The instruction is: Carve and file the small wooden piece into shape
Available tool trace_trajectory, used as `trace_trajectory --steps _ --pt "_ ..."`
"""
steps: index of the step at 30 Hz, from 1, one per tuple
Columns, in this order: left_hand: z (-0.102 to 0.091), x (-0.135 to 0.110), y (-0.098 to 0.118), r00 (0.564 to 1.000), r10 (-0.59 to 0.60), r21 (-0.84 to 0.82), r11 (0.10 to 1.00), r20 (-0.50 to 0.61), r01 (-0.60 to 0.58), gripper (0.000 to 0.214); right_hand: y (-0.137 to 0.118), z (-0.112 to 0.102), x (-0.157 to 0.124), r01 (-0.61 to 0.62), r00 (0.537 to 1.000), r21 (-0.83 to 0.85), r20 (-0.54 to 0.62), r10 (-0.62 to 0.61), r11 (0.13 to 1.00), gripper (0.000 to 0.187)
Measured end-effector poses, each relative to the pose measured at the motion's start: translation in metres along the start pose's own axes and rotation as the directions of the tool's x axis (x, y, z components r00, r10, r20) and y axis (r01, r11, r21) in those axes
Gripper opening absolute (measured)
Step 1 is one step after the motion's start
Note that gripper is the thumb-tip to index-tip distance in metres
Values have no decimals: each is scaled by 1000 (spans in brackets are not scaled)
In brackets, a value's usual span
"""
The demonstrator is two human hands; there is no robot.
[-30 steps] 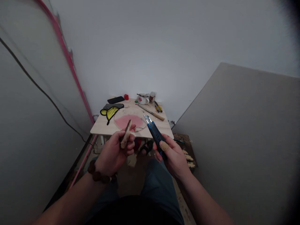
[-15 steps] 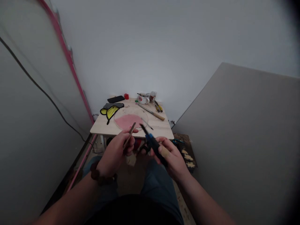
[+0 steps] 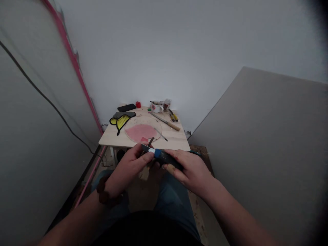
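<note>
My right hand (image 3: 191, 167) is wrapped around a utility knife (image 3: 166, 159) with a black handle and a blue section near its blade. The blade points left and lies across a thin brown strip (image 3: 151, 140). That strip is pinched in my left hand (image 3: 129, 163), its tip sticking up past the knife. My left thumb presses by the base of the blade. The fingers under the knife are partly hidden. Both hands are over my lap, just in front of the small wooden table (image 3: 176, 141).
On the table lie a round pink-stained disc (image 3: 140, 131), a thin metal tool (image 3: 161, 135), a saw-like tool with a wooden handle (image 3: 173, 127), and a yellow-grey cloth (image 3: 122, 121). Farther back are a phone (image 3: 126, 108), a white mug (image 3: 155, 108) and yellow-handled pliers (image 3: 174, 116). A grey panel (image 3: 256, 136) stands right.
The knife has swung left and flatter, from being held apart to lying against the strip. My left thumb has come onto the knife near its blade.
</note>
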State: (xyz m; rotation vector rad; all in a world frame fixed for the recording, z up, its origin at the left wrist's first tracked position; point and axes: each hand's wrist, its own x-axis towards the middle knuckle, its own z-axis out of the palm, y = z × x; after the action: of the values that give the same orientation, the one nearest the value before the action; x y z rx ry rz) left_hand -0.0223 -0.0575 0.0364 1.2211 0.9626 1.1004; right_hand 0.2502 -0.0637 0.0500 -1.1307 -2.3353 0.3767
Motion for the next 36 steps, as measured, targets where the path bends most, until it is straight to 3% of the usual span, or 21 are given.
trace_trajectory --steps 5,13,22,24,26,28,30,32,34,36 --pt "-1 -1 0 1000 -9 0 1000 -7 9 38 -2 0 -3 24 1000 -20 -6 -24 1000 44" --pt "12 -2 -9 992 -33 -83 996 -126 22 33 -1 12 -6 75 989 -208 -110 -100 975 47" --pt "19 -1 -6 984 -64 -98 994 -169 48 41 -2 17 -1 84 982 -247 -146 -123 965 47" --pt "18 -1 -9 983 -93 -130 989 -157 73 42 6 17 2 87 983 -262 -131 -125 961 47" --pt "16 -3 -13 985 -123 -190 977 -123 98 41 28 12 5 8 985 -271 -166 -55 962 47" --pt "14 -8 -17 984 -140 -215 970 -108 114 40 60 1 9 -171 949 -254 -303 90 952 46" --pt "12 -14 -20 980 -171 -236 961 -104 143 37 90 -12 9 -331 847 -173 -488 211 928 45" --pt "12 -17 -21 974 -212 -291 939 -80 181 28 102 -18 7 -329 816 -104 -532 227 939 45" --pt "12 -16 -21 973 -228 -346 917 -43 200 15 91 -16 3 -221 883 -89 -440 161 971 42" --pt "12 -12 -21 978 -210 -351 917 -20 190 6 65 -6 -1 -78 962 -95 -267 50 992 40"
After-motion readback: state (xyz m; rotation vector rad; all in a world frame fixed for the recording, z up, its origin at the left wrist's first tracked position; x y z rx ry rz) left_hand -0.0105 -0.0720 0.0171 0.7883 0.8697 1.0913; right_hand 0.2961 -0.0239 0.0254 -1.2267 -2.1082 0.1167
